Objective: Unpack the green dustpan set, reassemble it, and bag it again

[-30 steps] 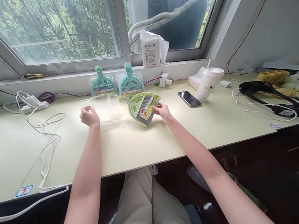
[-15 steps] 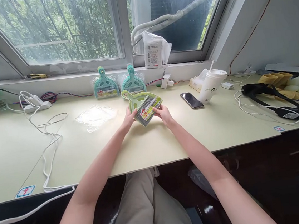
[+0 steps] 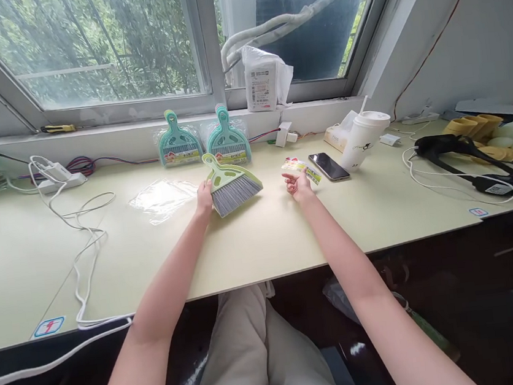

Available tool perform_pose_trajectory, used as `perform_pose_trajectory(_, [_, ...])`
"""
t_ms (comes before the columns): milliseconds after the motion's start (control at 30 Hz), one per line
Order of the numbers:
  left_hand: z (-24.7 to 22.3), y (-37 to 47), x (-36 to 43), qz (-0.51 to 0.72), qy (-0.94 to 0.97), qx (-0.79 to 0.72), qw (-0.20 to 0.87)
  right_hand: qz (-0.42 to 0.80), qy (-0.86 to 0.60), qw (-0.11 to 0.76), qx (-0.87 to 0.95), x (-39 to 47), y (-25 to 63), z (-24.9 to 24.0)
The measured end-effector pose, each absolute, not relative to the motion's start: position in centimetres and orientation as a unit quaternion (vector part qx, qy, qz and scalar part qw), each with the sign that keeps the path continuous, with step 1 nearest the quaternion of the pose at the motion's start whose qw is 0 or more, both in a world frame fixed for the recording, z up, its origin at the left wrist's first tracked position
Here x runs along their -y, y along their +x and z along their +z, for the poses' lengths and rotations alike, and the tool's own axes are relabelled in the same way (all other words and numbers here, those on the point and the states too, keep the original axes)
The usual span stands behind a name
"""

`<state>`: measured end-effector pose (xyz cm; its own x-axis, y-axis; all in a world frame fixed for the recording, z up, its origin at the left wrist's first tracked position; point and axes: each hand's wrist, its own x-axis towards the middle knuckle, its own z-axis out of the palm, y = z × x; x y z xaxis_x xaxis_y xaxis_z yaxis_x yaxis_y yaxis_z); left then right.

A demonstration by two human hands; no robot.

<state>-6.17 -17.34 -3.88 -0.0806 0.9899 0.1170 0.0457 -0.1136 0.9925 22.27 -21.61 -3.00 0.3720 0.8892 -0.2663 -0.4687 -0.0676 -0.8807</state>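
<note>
My left hand (image 3: 204,195) grips the left edge of a small light-green dustpan and brush set (image 3: 232,186), tilted up from the pale desk (image 3: 262,241); its grey bristles face me. Off to the right, my right hand (image 3: 298,183) holds a colourful paper label (image 3: 302,167) apart from the set. A clear plastic bag (image 3: 162,197) lies flat on the desk to the left of my left hand.
Two packaged teal dustpan sets (image 3: 179,142) (image 3: 228,139) lean against the window ledge. A phone (image 3: 328,166) and a white lidded cup (image 3: 363,138) sit right of my right hand. White cables and a power strip (image 3: 58,178) lie left; a black headset (image 3: 469,153) lies right.
My left hand came from the plastic bag to the green set. My right hand pulled the label off the brush and moved it right, away from the set.
</note>
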Motion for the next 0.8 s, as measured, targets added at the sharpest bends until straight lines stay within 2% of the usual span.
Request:
perform_pose_trajectory(100, [-3.6, -5.4, 18.1, 0.523, 0.553, -0.475, 0.441, 0.523, -0.517, 0.644, 0.213, 21.6, 22.4, -3.1])
perform_pose_trajectory(267, [-3.7, -4.4, 19.0, 0.497, 0.599, -0.445, 0.442, 0.453, -0.558, 0.656, 0.229, 21.9, 21.1, -2.8])
perform_pose_trajectory(367, [-3.8, -3.7, 19.8, 0.498, 0.627, -0.462, 0.382, 0.312, -0.602, 0.623, 0.389, 22.9, 19.2, -2.4])
perform_pose_trajectory(467, [-3.5, -2.8, 21.2, 0.488, 0.662, -0.492, 0.284, 0.121, -0.575, 0.513, 0.626, 24.4, 16.4, -2.3])
perform_pose_trajectory(533, [-3.1, -2.1, 22.4, 0.478, 0.692, -0.484, 0.243, 0.043, -0.542, 0.451, 0.708, 25.3, 14.6, -2.3])
perform_pose_trajectory(633, [-2.5, -1.4, 23.7, 0.473, 0.714, -0.472, 0.208, -0.001, -0.545, 0.421, 0.725, 25.8, 13.2, -2.4])
perform_pose_trajectory(800, [-1.9, -1.4, 24.5, 0.477, 0.74, -0.44, 0.178, -0.019, -0.573, 0.462, 0.677, 25.4, 13.8, -2.5])
